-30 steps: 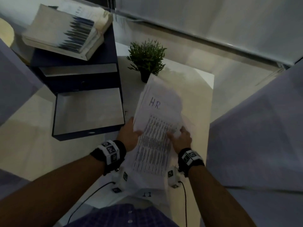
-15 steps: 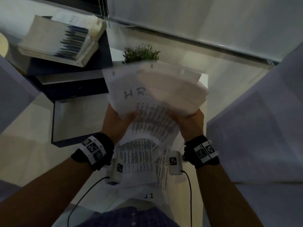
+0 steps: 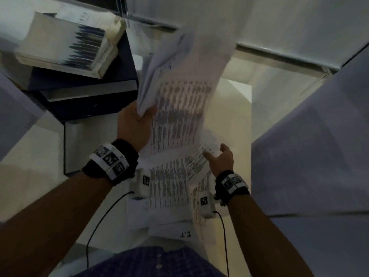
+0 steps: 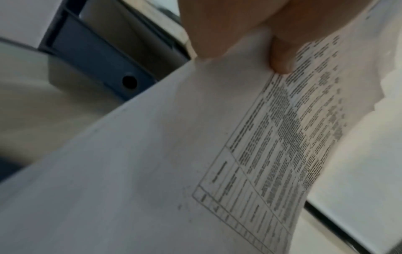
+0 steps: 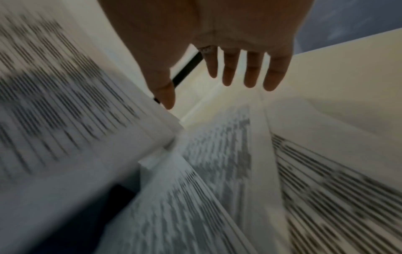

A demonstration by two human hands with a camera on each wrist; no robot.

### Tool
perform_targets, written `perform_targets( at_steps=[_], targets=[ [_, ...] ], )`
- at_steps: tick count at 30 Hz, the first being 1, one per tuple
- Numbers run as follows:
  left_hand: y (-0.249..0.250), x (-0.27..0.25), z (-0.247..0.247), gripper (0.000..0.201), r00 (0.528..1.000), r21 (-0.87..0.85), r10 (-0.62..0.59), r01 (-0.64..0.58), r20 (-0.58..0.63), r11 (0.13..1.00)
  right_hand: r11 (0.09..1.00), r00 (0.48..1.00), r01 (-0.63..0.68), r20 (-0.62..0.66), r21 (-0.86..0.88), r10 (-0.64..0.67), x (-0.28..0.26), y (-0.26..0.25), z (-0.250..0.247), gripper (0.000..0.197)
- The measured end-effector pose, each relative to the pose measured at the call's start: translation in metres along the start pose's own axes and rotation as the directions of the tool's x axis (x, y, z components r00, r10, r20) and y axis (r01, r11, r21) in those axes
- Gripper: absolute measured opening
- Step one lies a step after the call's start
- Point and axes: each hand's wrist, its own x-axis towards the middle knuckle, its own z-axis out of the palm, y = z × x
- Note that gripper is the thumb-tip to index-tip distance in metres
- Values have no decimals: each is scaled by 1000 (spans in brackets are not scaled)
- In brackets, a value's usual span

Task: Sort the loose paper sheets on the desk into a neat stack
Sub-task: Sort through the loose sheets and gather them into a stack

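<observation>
My left hand (image 3: 137, 120) grips a bundle of printed sheets (image 3: 179, 100) raised upright above the desk; the left wrist view shows thumb and finger pinching the bundle of printed sheets (image 4: 217, 137) at its edge. More loose printed sheets (image 3: 169, 188) lie spread on the desk below, one marked "I.T" (image 3: 184, 234). My right hand (image 3: 219, 158) hovers over those sheets, fingers straight and spread, holding nothing; the right wrist view confirms the right hand (image 5: 217, 72) is empty above the blurred loose sheets (image 5: 217, 171).
A dark blue drawer unit (image 3: 85, 92) stands at the left with its lower drawer (image 3: 69, 148) pulled out. A thick book stack (image 3: 65, 45) rests on top. The white desk (image 3: 235, 108) runs forward to a wall; grey partitions (image 3: 311, 156) close the right side.
The sheets held by both hands have been lifted upright by my left hand alone. My right hand let go and dropped toward the sheets on the desk. The plant is now hidden.
</observation>
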Motion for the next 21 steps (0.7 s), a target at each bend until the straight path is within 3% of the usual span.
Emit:
perform_targets(
  at_steps=[3,5,8,12,17,19,21],
  targets=[
    [1,17,-19,39,997,-29,10,-13,-82,999,921,979,-180,25,-346,201,-9,11,31,111],
    [1,25,-29,33,993,-20,15,-17,-116,1000,872,957,-240,46,-426,286,-16,13,50,126],
    [3,30,-41,8,990,4,41,-41,-138,999,845,953,-247,41,-474,301,-19,18,72,142],
    [1,37,-52,6,989,-17,-16,13,-146,1000,876,960,-256,3,-410,282,-9,17,77,141],
    [-2,44,-60,11,988,-78,-55,44,-145,996,963,975,-224,-27,-150,222,-3,16,76,135],
    [-3,46,-61,17,989,-90,-57,45,-139,995,964,966,-256,-46,-73,253,-4,16,75,134],
    [-4,47,-61,10,990,-102,-40,26,-135,994,954,955,-295,-38,-47,294,-6,13,75,130]
  ],
)
